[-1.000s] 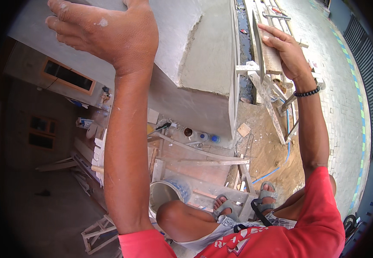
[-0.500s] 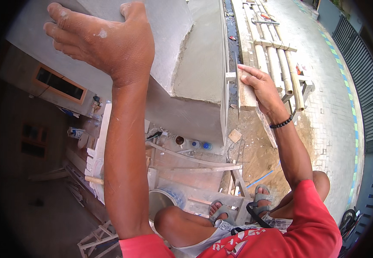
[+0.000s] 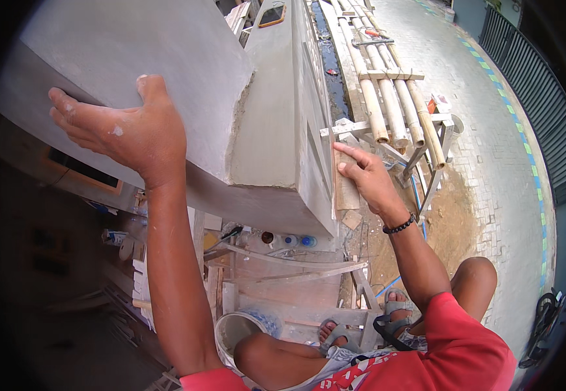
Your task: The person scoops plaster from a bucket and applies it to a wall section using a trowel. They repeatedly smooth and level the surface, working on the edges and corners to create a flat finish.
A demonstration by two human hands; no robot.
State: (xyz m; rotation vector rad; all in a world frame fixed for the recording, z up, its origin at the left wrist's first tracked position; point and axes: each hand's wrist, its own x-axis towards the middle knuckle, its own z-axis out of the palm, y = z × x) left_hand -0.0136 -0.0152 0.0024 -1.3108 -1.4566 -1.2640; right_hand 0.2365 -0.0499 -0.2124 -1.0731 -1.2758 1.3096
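One hand, your left hand point(image 3: 123, 130), is up in front of the grey wall point(image 3: 165, 52), with its fingers spread apart and nothing in them. You can't tell whether it touches the wall. Your right hand point(image 3: 375, 186) is closed on a wooden board point(image 3: 347, 189), with thumb and fingers on its top end. The board is long and flat, and it is right up close to the outer side of the wall.

The work looks partly done. Much of the wall is smooth and pale, and the greenish grey strip point(image 3: 266, 130) on top is flat too. The line where they meet is bumpy and torn, so that bit seems not yet smooth.

Lower down, a round plastic bucket point(image 3: 229, 329) sits by your left knee point(image 3: 257, 348). Farther off, a shiny flat phone point(image 3: 272, 15) lies on the strip. Out past the wall are brown, grainy sand point(image 3: 455, 208) and long, round bamboo poles point(image 3: 374, 85). Beyond them come hard paving stones point(image 3: 491, 195), then a dark fence point(image 3: 530, 111) with thin ridges.
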